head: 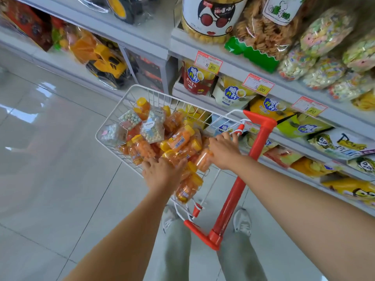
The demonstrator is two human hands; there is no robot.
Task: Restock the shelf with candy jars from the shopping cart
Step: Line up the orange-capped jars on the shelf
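Over the white wire shopping cart (154, 98), heaped with orange candy jars (178, 138), the left hand (162, 173) lies palm-down, its grip curled round one jar. The right hand (223, 153) covers another beside the red handle (233, 193); its grip I cannot tell. The shelf (284, 91) stands just right.

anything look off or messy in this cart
Nothing spilled or broken that shows. The orange candy jars lie heaped on their sides at all angles in the cart, with clear boxes tipped on top.
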